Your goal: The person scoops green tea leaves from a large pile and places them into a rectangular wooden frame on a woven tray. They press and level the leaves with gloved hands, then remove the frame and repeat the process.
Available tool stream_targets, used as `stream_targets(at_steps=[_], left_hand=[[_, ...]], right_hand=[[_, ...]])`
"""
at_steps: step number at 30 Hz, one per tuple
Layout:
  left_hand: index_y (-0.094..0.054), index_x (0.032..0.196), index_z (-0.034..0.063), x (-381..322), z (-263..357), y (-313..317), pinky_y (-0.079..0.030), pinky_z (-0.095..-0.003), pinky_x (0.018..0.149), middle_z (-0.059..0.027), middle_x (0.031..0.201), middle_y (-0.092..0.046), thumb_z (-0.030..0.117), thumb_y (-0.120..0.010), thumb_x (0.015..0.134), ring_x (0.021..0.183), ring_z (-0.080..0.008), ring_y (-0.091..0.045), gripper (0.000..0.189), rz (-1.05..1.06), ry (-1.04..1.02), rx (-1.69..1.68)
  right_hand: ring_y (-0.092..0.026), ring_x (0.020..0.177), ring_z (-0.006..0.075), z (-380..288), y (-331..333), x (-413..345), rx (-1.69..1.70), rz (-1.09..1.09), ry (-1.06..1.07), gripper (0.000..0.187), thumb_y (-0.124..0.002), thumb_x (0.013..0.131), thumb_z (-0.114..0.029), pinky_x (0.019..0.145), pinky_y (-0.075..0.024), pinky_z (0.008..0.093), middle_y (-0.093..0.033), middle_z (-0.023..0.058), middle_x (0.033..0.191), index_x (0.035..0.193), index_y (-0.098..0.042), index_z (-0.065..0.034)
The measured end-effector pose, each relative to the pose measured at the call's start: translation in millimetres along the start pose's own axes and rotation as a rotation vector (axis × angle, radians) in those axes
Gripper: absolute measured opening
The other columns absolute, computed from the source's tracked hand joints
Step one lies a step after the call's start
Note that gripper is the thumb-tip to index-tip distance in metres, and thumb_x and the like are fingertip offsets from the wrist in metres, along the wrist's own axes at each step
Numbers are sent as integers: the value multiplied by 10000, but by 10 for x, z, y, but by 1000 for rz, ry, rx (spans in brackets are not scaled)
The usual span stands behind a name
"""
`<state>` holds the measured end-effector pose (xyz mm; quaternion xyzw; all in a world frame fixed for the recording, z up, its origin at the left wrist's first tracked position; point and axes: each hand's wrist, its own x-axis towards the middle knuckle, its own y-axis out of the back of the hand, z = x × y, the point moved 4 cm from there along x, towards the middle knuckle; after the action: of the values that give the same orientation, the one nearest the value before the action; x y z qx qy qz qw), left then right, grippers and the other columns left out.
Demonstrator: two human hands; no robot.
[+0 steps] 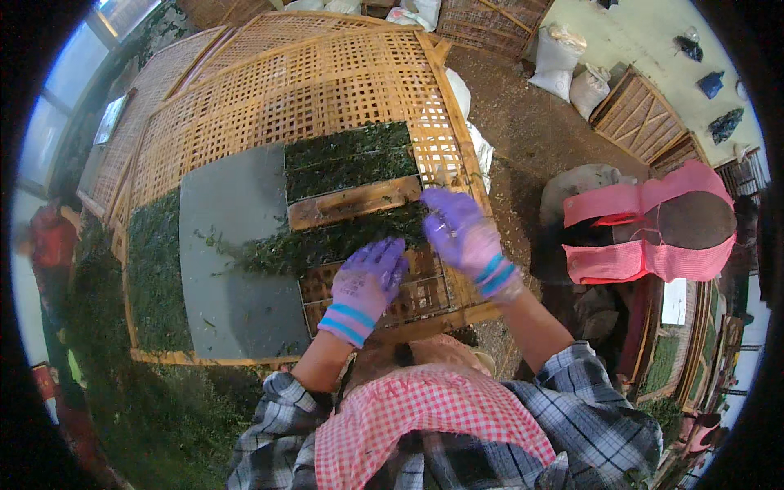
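Observation:
My left hand [367,285], in a purple and pink glove with blue bands, is at the near edge of a strip of dark green leafy material [331,242]. Its fingers are apart and I see nothing held in them. My right hand [462,236], gloved alike and slightly blurred, is at the right end of that strip, fingers and thumb apart. Just beyond the strip lies a wooden bar [355,202]. Farther out, more chopped greens [349,156] form flat rectangles, apparently divided by a thin metal frame [376,295]. Loose sprigs spill left onto a grey board [239,257].
A woven bamboo lattice rack [288,92] with a wooden border carries all this. Another green layer [156,275] covers its left side. Greens lie heaped below left [177,404]. A seat with pink covers [649,226] stands right, white sacks [557,61] behind. Someone in red [54,236] is far left.

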<state>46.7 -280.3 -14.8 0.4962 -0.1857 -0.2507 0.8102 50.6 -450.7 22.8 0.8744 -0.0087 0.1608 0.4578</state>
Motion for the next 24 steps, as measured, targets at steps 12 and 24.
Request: stream_targets(at_steps=[12, 24], left_hand=[[-482, 1354, 76, -126, -403, 25, -262, -448, 1140, -140, 1431, -440, 357, -471, 941, 1343, -309, -383, 499, 41, 27, 212], [-451, 1384, 93, -348, -624, 85, -254, -407, 1148, -112, 1444, -435, 356, -507, 926, 1346, -281, -385, 531, -65, 122, 290]], right_hand=[[-451, 1272, 271, 633, -310, -260, -353, -188, -68, 414, -593, 868, -211, 1097, -293, 479, -506, 80, 1360, 1273, -554, -131], [-504, 1230, 273, -141, -643, -148, -281, -307, 100, 508, -483, 933, -453, 1122, -246, 497, -561, 114, 1309, 1270, -551, -79]])
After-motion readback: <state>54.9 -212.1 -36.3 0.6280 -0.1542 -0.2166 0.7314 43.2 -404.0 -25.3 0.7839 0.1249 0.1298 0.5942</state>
